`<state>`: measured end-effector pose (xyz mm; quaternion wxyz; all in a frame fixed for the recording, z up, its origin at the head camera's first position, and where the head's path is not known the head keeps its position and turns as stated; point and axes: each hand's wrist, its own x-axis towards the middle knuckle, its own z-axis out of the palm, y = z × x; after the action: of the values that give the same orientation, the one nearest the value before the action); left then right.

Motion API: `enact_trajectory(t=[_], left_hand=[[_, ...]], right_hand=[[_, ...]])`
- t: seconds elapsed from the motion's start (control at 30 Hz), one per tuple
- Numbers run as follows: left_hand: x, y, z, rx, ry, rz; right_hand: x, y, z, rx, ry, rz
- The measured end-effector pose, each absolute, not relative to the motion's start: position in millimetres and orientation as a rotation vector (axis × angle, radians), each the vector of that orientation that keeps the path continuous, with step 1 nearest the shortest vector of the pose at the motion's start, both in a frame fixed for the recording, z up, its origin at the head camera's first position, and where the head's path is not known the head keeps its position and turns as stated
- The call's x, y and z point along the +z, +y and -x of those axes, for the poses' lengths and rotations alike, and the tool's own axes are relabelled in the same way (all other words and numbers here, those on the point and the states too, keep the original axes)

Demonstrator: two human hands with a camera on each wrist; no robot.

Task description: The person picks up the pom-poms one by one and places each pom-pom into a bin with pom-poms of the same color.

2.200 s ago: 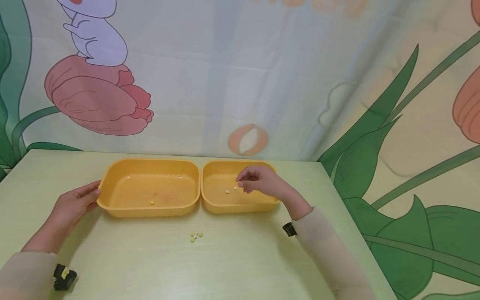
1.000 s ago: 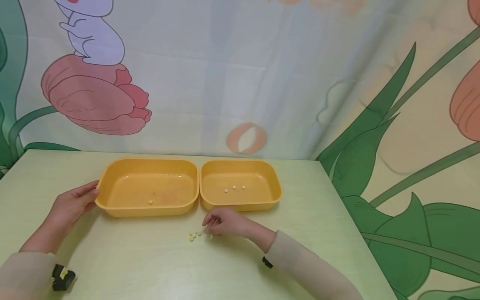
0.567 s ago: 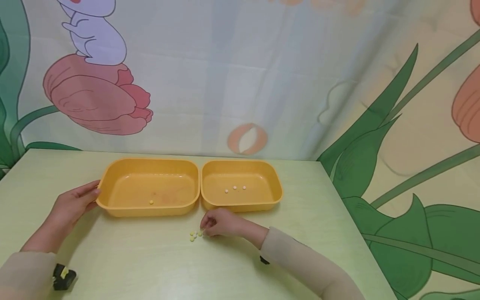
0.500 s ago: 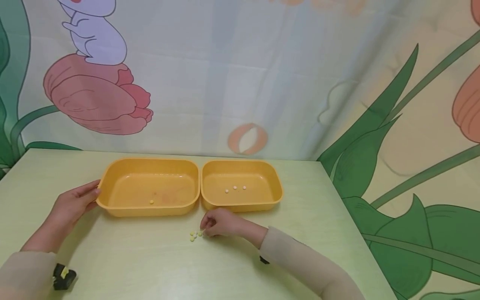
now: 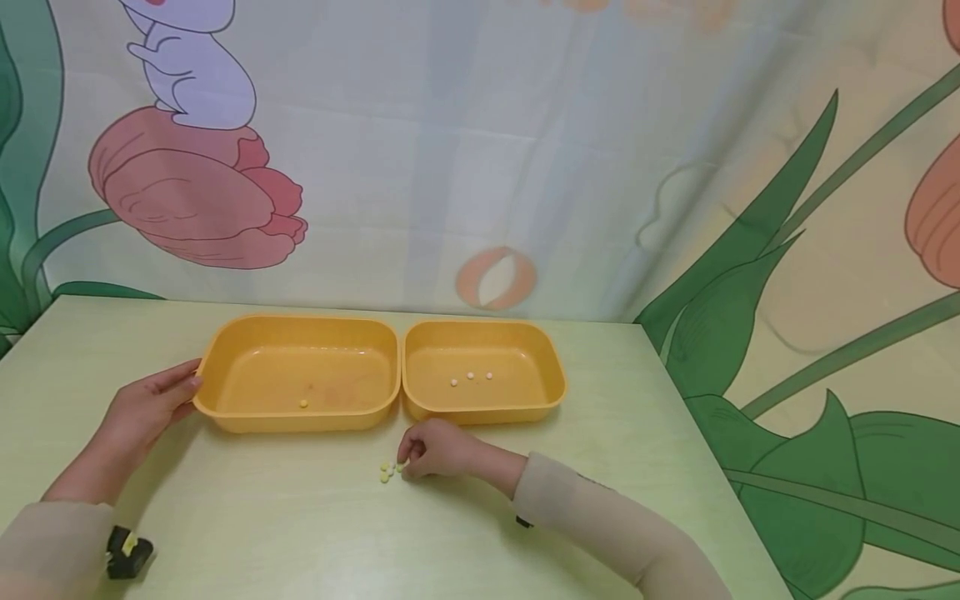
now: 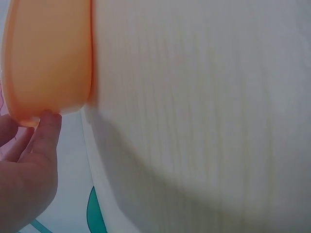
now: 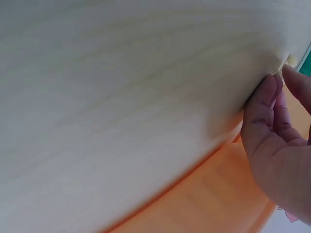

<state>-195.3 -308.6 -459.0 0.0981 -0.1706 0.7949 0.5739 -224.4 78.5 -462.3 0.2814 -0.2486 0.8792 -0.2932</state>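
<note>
Left hand, fingers loose, likely steadies the big tray near the table's back edge; right hand is at beads (whether pinching, can't tell).

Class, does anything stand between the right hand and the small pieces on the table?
Nothing visible does: the right hand is at the right edge of the small pieces; the smaller yellow tray stands farther back, not in between.

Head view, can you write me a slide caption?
Left hand touches the larger yellow tray; right hand is at small pale beads on a table.
</note>
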Motion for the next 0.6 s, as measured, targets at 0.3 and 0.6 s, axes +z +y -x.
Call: enact_trajectory(t=[0.3, 0.6], left_hand=[[-459.0, -308.5, 195.6, 1.701, 2.341, 0.539], [-460.7, -310.9, 193.7, 1.702, 2.358, 0.522]], right_hand=[[-463.1, 77.0, 224.3, -0.769, 2.37, 0.726], [-456.6, 83.7, 222.8, -0.875, 2.31, 0.6]])
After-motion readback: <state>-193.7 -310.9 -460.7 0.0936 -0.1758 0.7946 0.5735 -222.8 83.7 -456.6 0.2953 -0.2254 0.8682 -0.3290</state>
